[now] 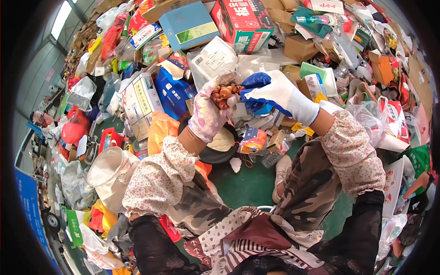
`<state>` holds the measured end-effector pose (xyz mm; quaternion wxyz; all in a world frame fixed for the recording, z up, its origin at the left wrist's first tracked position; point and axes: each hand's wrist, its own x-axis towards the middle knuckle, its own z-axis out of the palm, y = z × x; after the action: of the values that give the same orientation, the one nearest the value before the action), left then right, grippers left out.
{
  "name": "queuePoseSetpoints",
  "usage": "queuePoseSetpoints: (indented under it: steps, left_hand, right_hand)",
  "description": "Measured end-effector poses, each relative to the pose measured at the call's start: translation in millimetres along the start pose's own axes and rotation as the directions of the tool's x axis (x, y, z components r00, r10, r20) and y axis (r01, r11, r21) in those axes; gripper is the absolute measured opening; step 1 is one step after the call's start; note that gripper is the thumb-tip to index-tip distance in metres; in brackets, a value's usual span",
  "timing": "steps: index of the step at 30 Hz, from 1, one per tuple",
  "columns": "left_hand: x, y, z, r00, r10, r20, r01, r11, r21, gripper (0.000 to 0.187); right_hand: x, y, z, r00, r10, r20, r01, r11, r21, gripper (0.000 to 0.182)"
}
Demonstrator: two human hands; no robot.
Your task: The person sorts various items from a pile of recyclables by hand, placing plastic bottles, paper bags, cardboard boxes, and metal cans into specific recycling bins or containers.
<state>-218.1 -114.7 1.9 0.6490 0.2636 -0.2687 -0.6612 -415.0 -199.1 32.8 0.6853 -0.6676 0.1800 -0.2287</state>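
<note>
Above green floor (247, 183), amid heaped waste: left hand (208, 114), floral glove, cupped, holding brown beads (224, 94) up at chest height. Right hand (275, 94), white-and-blue glove, just right of beads, fingertips pinching into cluster; both hands touching it. Bead string's long axis not discernible. Writing: blue box (189, 25) behind, label unreadable; red carton (243, 20) shows large Chinese characters, not legible.
</note>
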Motion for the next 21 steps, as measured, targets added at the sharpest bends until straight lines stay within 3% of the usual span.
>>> queuePoseSetpoints:
  steps: [2, 5, 8, 11, 13, 15, 16, 19, 21]
  left_hand:
    - [1.1, 1.1, 3.9, 1.0, -0.005, -0.011, 0.006, 1.0, 0.022, 0.047]
    - [2.1, -0.7, 5.8, 1.0, -0.021, -0.022, 0.021, 1.0, -0.002, 0.044]
    - [5.2, -6.4, 2.2, 0.998, -0.055, -0.034, 0.054, 0.998, -0.034, 0.037]
    - [4.2, -12.8, 4.6, 0.992, -0.128, -0.009, 0.127, 0.992, -0.015, 0.031]
    - [0.3, -19.6, 8.4, 0.986, -0.161, 0.036, 0.161, 0.987, 0.01, 0.029]
    - [6.1, -24.3, 4.7, 0.98, -0.108, -0.169, 0.129, 0.984, 0.122, 0.025]
    - [6.0, -16.1, 1.5, 0.985, -0.172, -0.031, 0.175, 0.976, 0.132, 0.021]
    - [16.3, -7.2, -9.1, 0.992, -0.128, 0.012, 0.126, 0.985, 0.119, 0.021]
    - [20.4, 1.9, -16.5, 0.998, -0.051, -0.02, 0.054, 0.986, 0.16, 0.023]
  right_hand:
    - [0.1, -2.4, 1.2, 1.0, 0.002, 0.005, -0.002, 1.0, -0.003, 0.033]
    - [5.9, 4.6, 1.9, 0.989, -0.145, 0.008, 0.144, 0.969, -0.201, 0.036]
    - [3.9, 0.9, 6.7, 0.981, -0.188, -0.049, 0.16, 0.925, -0.345, 0.039]
    - [5.1, 11.6, 5.1, 0.84, -0.543, 0.024, 0.395, 0.579, -0.713, 0.036]
    - [4.0, 9.1, 6.1, 0.87, -0.489, 0.059, 0.3, 0.433, -0.85, 0.038]
    - [-1.3, 5.2, 9.8, 0.919, -0.391, 0.046, 0.186, 0.33, -0.925, 0.039]
    - [-3.6, 4.2, 10.0, 0.917, -0.398, 0.033, 0.161, 0.292, -0.943, 0.043]
    - [-6.9, 2.5, 1.7, 0.878, -0.478, 0.007, 0.168, 0.294, -0.941, 0.055]
    - [-9.7, 0.5, -7.9, 0.865, -0.501, -0.03, 0.169, 0.346, -0.923, 0.051]
